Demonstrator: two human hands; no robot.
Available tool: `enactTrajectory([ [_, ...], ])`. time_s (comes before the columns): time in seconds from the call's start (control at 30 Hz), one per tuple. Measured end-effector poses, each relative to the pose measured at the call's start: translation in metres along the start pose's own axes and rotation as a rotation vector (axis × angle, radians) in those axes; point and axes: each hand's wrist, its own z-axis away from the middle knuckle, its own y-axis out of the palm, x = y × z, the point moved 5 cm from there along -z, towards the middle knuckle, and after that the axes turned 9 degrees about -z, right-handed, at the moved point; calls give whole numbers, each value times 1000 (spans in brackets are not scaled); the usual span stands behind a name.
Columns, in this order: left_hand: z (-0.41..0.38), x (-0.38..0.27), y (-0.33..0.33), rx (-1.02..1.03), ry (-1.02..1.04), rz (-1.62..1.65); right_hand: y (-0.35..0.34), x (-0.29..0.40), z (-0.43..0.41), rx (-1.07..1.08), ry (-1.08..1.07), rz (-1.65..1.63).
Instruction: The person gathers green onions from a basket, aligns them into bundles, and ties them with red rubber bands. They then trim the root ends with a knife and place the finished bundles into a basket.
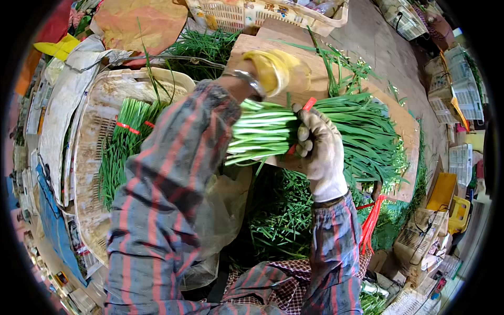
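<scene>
A thick bunch of garlic chives (352, 136) lies across a wooden board (252, 51), its pale stems to the left and its green leaves to the right. My right hand (321, 145), in a whitish knitted work glove, grips the bunch near its middle, fingers curled. A red tie strip (310, 104) sticks out beside those fingers; the rest of it is mostly hidden. Beyond the stems, over the board, is my left hand (281, 73) in a yellow glove. It is blurred, and its fingers cannot be made out.
On the left, a dirty plastic crate (90, 138) holds chives tied with red strips (128, 128). Loose chives (279, 220) lie below the board. Red strips (372, 224) hang at its right side. Another crate (252, 17) stands at the far edge. Chive scraps (342, 67) litter the board.
</scene>
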Motion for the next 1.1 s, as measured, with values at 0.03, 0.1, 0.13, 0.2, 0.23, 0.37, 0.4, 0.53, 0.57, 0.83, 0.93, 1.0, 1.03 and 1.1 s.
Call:
enactTrajectory([
  [0.03,12,-51,-26,76,-112,-139,-12,7,-8,-13,-13,2],
  [0.1,46,-96,-49,310,-298,-84,-24,9,-18,-57,-48,70],
  [0.13,59,-98,-47,169,-200,-226,-18,6,-20,-29,-29,74],
  [0.2,78,-103,-7,-53,-161,-474,-15,3,-22,-29,-21,90],
  [0.23,87,-104,13,-140,-237,-586,-13,2,-23,-30,-25,105],
  [0.37,97,-91,46,-393,-293,-757,-12,-7,-17,-83,-23,95],
  [0.4,95,-92,44,-352,-293,-781,-10,-6,-15,-102,-36,101],
  [0.53,90,-89,33,-316,-150,-688,-7,3,-8,-115,-93,92],
  [0.57,88,-89,33,-357,-108,-655,-9,6,-10,-111,-93,90],
  [0.83,68,-117,9,-142,-323,-902,-6,3,-22,-173,-113,6],
  [0.93,56,-95,44,-184,-357,-781,-8,0,-20,-206,-94,-16],
  [1.0,57,-89,56,-335,-352,-779,-7,-7,-16,-197,-105,9],
  [1.03,56,-87,59,-335,-354,-698,-5,-8,-13,-200,-98,-23],
  [1.1,52,-83,58,-338,-358,-535,-2,-4,-8,-203,-154,22],
])
